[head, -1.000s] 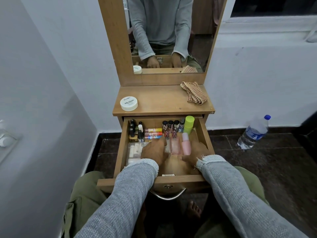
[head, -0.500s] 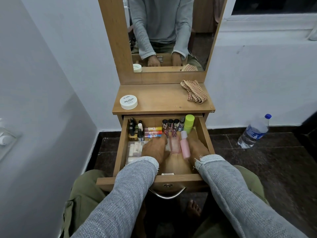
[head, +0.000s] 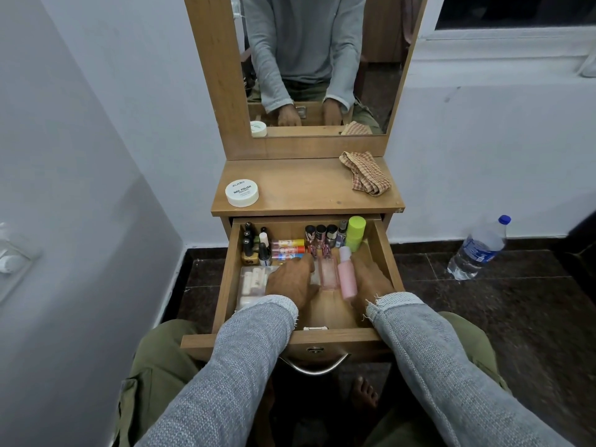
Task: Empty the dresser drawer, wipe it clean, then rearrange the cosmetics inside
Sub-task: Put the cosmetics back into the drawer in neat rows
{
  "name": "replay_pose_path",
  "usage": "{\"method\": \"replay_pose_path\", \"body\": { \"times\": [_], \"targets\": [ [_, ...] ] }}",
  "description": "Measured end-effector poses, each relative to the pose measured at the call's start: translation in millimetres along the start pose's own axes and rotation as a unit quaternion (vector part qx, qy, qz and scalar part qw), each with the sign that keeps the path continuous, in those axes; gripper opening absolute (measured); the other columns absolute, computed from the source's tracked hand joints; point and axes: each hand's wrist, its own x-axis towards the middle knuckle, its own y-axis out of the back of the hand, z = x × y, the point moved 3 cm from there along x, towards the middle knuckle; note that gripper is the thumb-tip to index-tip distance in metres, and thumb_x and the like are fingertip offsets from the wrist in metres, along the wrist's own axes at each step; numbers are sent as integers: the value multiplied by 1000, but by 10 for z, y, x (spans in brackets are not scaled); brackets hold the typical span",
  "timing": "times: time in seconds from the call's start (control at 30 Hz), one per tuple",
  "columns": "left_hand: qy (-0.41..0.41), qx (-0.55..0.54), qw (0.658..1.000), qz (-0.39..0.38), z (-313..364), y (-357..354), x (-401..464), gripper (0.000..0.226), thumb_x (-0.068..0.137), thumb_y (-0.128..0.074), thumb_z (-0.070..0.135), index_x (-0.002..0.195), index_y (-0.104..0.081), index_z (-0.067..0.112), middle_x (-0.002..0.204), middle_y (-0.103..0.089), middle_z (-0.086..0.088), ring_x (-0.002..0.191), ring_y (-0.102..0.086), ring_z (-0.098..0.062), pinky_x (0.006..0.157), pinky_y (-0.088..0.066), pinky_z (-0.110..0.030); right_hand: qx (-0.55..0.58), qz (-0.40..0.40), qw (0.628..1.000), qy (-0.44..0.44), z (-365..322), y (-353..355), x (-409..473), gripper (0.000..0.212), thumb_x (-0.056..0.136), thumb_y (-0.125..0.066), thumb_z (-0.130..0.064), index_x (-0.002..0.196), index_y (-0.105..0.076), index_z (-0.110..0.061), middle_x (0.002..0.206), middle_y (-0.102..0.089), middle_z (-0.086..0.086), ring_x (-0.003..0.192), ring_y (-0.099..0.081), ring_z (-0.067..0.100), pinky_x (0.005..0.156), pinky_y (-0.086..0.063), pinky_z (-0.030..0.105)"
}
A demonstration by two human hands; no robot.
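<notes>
The wooden dresser drawer [head: 338,335] is pulled open and holds cosmetics. My left hand [head: 290,280] lies flat inside it, fingers stretched toward the lip balm tubes [head: 288,248], partly covering a clear pack of white tubes [head: 253,282]. My right hand [head: 371,280] lies flat near the right wall, against a pink bottle [head: 347,280]. A clear pink rectangular bottle [head: 329,273] lies between the hands. Dark nail polish bottles [head: 319,235] and a lime-capped bottle [head: 355,233] stand along the back, and small dark bottles [head: 248,245] at the back left.
On the dresser top sit a white nail polish remover tub [head: 242,192] and a checked cloth [head: 366,174]. The mirror [head: 309,59] rises behind. A water bottle [head: 479,250] stands on the dark floor to the right. A white wall is close on the left.
Both hands have slid slightly deeper into the drawer, the left fingers now reaching the lip balm tubes. The pink bottle stays beside the right hand.
</notes>
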Motion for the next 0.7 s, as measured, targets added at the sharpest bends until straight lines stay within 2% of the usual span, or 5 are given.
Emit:
{"method": "replay_pose_path", "body": {
  "times": [0.1,0.2,0.47,0.57,0.7],
  "targets": [
    [1,-12,1000,4,-7,12,-12,38,83,-73,31,113,-51,20,108,-63,-3,88,-55,-21,81,-50,-35,-20,-3,1000,-6,-7,5,-55,96,74,-77,-13,147,-16,-22,151,-19,13,119,-51,37,99,-46,44],
    [6,-56,998,25,-28,53,-54,39,84,-69,38,115,-53,22,112,-61,1,97,-59,-21,86,-51,-38,-29,2,999,17,-39,32,-80,101,72,-79,-16,149,-14,-22,147,-21,16,121,-47,37,101,-45,43],
    [-3,-164,950,267,-307,811,-74,13,90,-63,34,98,-59,23,85,-62,12,74,-59,-11,73,-50,-29,5,141,980,141,-312,131,-55,58,82,-69,-30,134,-46,-17,134,-43,6,122,-45,21,103,-43,32],
    [27,-203,924,322,-563,1117,116,21,86,-66,32,102,-59,20,89,-61,4,83,-61,-20,77,-50,-33,16,177,970,163,-423,136,-44,49,84,-67,-29,129,-51,-18,130,-45,3,120,-45,17,100,-43,29],
    [80,-215,919,320,-876,1330,398,55,77,-77,32,123,-50,18,118,-55,-6,109,-54,-24,94,-47,-40,25,181,967,176,-530,70,-32,48,83,-67,-29,127,-53,-18,127,-47,2,116,-48,19,97,-48,32]
  ]
}}
